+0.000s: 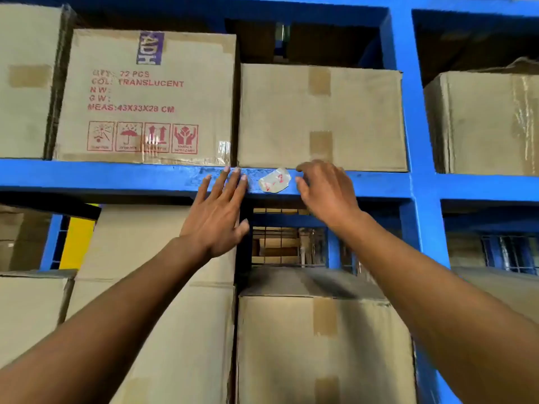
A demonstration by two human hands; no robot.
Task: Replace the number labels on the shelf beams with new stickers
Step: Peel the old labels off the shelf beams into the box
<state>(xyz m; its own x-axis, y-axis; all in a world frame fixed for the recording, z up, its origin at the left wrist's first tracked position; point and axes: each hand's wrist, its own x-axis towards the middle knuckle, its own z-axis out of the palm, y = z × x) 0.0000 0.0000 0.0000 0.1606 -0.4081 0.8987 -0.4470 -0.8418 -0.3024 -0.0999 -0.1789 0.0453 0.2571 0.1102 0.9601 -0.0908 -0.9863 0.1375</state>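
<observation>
My left hand lies flat and open against the blue beam, fingers spread, the fingertips reaching the beam's upper edge just left of the label; its grip holds nothing. My right hand hovers at the label's other side, fingers curled and thumb bent toward the sticker's right edge, the grip loosely open and empty; whether the thumb actually touches the label I cannot tell. The label sits on the face of the beam between my two hands, a pale, crumpled, roughly oval patch with faint red marks on it that I cannot read for certain. The paint around it looks scuffed and shiny. Above the beam stand cardboard boxes: a printed box to the left with red text and handling symbols, and a plain box with tape strips directly over the label. A blue upright rises to the right, with another box in the next bay beyond it. Below the beam more boxes are stacked, and between them a dark gap shows wire mesh behind.
</observation>
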